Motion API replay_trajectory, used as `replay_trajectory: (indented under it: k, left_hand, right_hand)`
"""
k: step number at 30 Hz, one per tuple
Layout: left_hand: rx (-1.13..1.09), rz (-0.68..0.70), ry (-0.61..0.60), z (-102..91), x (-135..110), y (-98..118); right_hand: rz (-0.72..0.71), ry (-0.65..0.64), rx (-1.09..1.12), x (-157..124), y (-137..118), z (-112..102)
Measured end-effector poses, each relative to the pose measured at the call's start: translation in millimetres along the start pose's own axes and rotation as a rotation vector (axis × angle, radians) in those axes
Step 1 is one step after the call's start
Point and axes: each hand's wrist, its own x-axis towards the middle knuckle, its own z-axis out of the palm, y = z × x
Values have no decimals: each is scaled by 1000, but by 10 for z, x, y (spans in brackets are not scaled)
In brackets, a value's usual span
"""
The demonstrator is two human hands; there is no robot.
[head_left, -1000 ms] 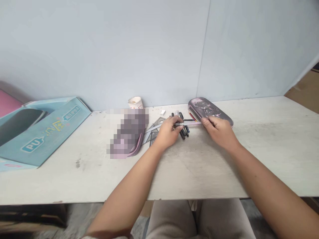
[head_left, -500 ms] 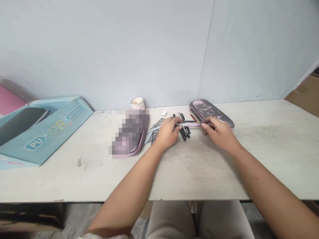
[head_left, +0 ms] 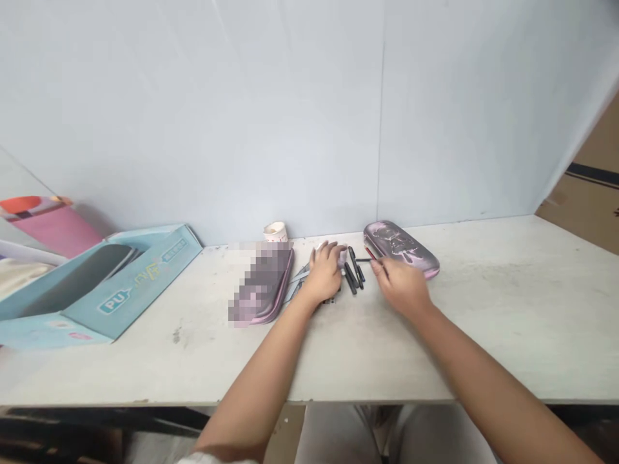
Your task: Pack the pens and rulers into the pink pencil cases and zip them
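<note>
My left hand [head_left: 326, 274] lies over the stationery pile, its fingers spread and bent down over a white-and-purplish item [head_left: 342, 259] that they partly hide. Clear rulers [head_left: 298, 278] stick out on its left, against a purple pencil case [head_left: 280, 290] that is partly blurred out. Just right of that hand, several black pens [head_left: 351, 281] lie in a loose bunch. My right hand [head_left: 406, 287] is closed, thumb and fingers pinched at the near end of a red pencil [head_left: 370, 253]. A thin dark stick [head_left: 363, 260] lies by its fingertips. A second purple pencil case [head_left: 403, 246] rests behind this hand.
A paper cup [head_left: 275, 231] stands at the back by the wall. On the left, a light blue box [head_left: 140, 277] holds a dark object, with a pink item [head_left: 58, 225] behind it. The white table [head_left: 193, 361] reaches the wall, its front edge near my legs.
Both hands held a long pale strip between them; now they are apart and the strip no longer shows. My right hand has moved to the red pencil. The view has shifted slightly.
</note>
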Motion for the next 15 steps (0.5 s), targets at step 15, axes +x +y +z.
replay_trajectory:
  k: [15]
  left_hand:
    - [-109, -447, -104, 193, -172, 23]
  right_hand:
    - [31, 46, 160, -1, 248, 203]
